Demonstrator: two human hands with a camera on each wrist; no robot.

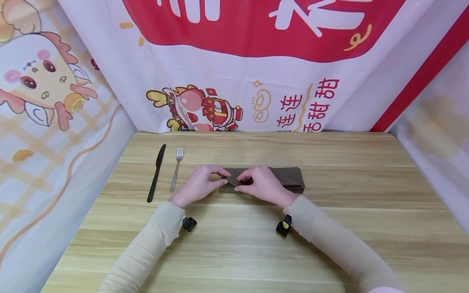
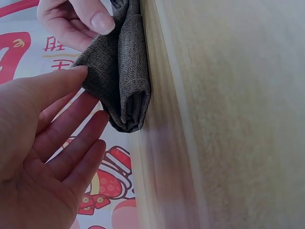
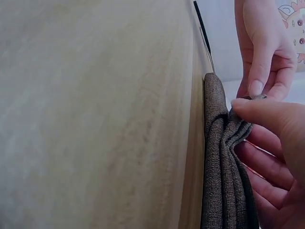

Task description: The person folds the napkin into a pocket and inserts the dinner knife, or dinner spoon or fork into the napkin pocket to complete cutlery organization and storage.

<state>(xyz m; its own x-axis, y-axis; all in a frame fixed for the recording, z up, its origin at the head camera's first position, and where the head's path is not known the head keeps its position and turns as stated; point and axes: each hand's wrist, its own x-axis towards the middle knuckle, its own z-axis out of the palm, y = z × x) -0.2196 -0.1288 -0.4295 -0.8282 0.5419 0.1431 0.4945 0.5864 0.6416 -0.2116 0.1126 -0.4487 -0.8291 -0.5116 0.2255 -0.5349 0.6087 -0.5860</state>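
Observation:
A dark brown cloth napkin [image 1: 287, 177], folded into a long layered strip, lies across the middle of the table. Near its left part, my left hand [image 1: 199, 183] pinches a raised fold between thumb and fingers. Close beside it, my right hand [image 1: 264, 185] pinches the same raised fold. In the left wrist view the left thumb and index finger hold a corner of the napkin [image 2: 133, 62], the other fingers spread below. Several stacked layers of the napkin [image 3: 221, 176] show in the right wrist view, with the right thumb on top of the fold.
Left of the napkin, a silver fork [image 1: 177, 169] lies on the wooden table [image 1: 234, 252]. A black knife [image 1: 156, 173] lies farther left. Printed cloth [image 1: 234, 69] hangs behind the table and along both sides.

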